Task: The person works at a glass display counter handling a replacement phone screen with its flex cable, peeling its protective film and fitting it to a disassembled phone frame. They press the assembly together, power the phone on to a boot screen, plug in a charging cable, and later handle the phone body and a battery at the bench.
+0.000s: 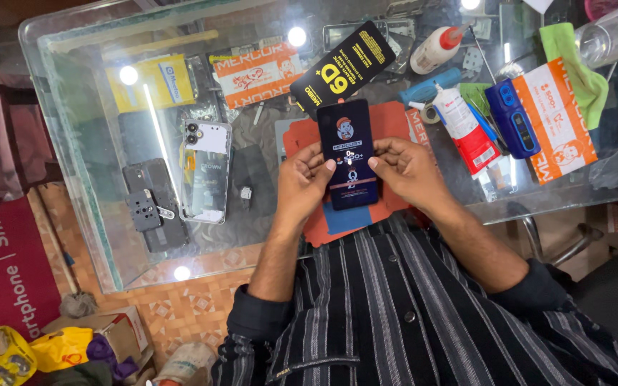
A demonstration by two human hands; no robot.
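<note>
Both my hands hold a dark blue flat packet (347,143), about the size of a phone, upright over the red mat (395,121) on the glass table (73,143). My left hand (300,184) grips its left edge with the thumb on its face. My right hand (407,170) grips the right edge, thumb also pressing the front. A black packet with yellow print (343,69) lies just beyond it.
On the left lie a phone with a clear back cover (206,171) and a dark opened phone body (153,204). Right of my hands are a white-and-red tube (464,129), a blue device (512,118), an orange-white packet (559,121), a glue bottle (434,48) and a green cloth (573,64).
</note>
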